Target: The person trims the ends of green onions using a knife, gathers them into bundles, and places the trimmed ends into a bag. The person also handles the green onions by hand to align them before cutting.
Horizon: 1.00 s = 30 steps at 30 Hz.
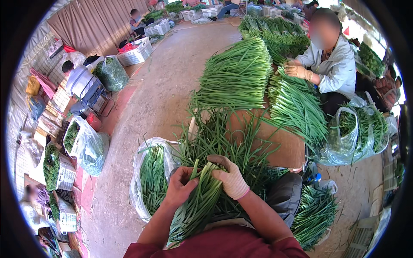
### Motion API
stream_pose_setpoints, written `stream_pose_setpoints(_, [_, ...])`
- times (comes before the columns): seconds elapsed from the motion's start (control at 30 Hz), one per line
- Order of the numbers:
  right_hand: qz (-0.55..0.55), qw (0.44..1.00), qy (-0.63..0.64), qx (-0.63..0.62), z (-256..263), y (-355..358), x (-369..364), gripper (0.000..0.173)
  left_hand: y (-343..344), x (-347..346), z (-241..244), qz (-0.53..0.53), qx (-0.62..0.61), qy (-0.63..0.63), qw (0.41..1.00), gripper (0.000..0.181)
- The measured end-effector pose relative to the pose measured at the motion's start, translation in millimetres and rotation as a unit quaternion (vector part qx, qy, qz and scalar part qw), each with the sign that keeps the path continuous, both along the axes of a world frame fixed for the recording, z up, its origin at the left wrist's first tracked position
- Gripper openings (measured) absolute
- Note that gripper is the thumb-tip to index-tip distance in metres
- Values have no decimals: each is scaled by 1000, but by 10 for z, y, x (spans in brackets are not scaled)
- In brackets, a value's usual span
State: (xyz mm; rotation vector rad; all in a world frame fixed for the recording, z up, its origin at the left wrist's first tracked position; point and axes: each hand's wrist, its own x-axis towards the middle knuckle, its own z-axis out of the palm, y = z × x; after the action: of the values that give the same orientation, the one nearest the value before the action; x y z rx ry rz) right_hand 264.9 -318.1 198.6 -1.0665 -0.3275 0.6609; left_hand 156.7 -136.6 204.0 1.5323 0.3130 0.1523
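My gloved right hand is closed around the upper end of a bunch of long green leafy stalks, likely garlic chives, which hangs down across my lap. At its left side my bare left hand pinches a single stalk between thumb and fingers, close to the bunch. Loose green stalks lie tangled just beyond my hands, partly over a brown cardboard sheet. Further off, two large stacks of the same stalks are laid out, a left stack and a right stack.
A plastic bag of stalks stands at my left, and a heap of stalks lies at my right. Across the stacks sits a co-worker in gloves. Another filled plastic bag is near them. More workers, crates and bags line the left side.
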Motion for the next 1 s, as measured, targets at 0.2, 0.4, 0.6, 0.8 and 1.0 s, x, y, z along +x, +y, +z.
stream_pose_setpoints(0.2, [-15,998,-61,-12,-30,20,-12,54,-226,1,129,-15,372,-69,925,31])
stream_pose_setpoints(0.4, [-36,994,-54,-90,-17,1,-7,31,-443,-103,171,-33,326,-34,944,50])
stream_pose_setpoints(0.6, [-237,929,-246,-143,23,-383,592,21,-146,-427,177,-218,288,152,920,58])
stream_pose_setpoints(0.8, [-435,865,-243,62,1148,-1233,1187,13,503,-949,-190,-212,318,223,897,36])
stream_pose_setpoints(1.0, [-322,818,-460,-124,1667,-886,646,14,288,-334,735,-11,401,-43,915,82])
